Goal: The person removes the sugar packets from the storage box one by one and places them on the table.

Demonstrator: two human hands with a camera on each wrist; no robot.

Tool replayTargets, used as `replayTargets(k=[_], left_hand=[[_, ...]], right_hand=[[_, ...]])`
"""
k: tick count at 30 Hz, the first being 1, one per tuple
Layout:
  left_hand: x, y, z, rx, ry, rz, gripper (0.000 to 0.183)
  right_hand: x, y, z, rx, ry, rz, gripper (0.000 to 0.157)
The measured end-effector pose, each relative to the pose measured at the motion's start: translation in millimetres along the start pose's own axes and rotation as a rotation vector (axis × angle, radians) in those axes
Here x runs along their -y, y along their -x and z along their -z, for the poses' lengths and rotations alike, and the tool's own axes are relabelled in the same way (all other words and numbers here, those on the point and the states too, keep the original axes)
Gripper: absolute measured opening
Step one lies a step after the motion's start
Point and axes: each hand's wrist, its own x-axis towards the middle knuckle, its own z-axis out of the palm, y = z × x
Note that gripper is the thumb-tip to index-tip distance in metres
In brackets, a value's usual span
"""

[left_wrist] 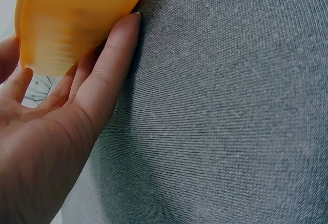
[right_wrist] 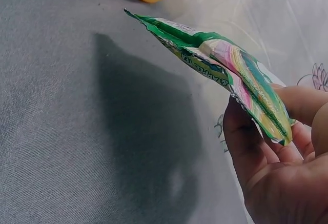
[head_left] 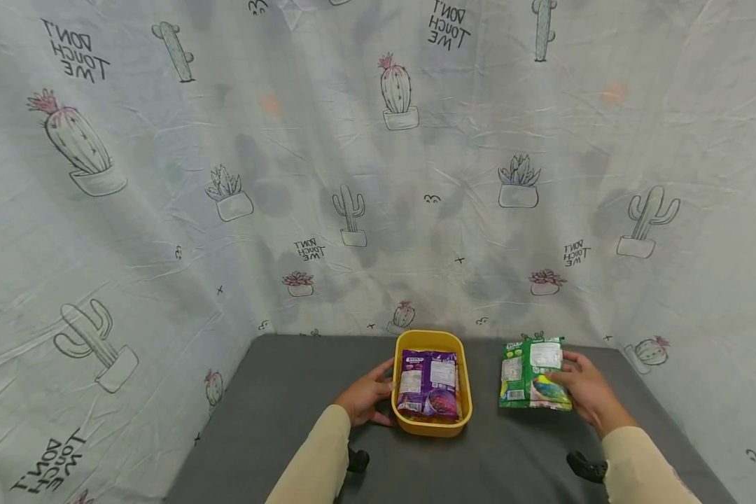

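Observation:
A yellow plastic basket (head_left: 432, 431) stands on the grey tabletop, with a purple candy bag (head_left: 427, 383) lying in it. Bits of other colourful packaging peek out under the purple bag. My left hand (head_left: 367, 396) rests against the basket's left side, thumb and fingers spread along the outer wall; the left wrist view shows them touching the yellow wall (left_wrist: 77, 24). To the right of the basket, my right hand (head_left: 586, 388) pinches a green candy bag (head_left: 532, 374) by its right edge. In the right wrist view the green bag (right_wrist: 215, 62) is raised, its shadow falling on the cloth.
Grey cloth covers the table (head_left: 258, 420). A pale curtain (head_left: 416, 175) printed with cacti hangs close behind the table and along both sides. Black wrist pieces (head_left: 586, 467) show below the sleeves.

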Motion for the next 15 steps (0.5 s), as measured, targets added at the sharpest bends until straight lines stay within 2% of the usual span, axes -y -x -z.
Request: replayTargets(k=[15], left_hand=[[3.0,1.6,2.8,0.009,0.018,0.005,0.068]], right_hand=[[-27,3,0.0,0.045,0.027,-0.027,0.085]])
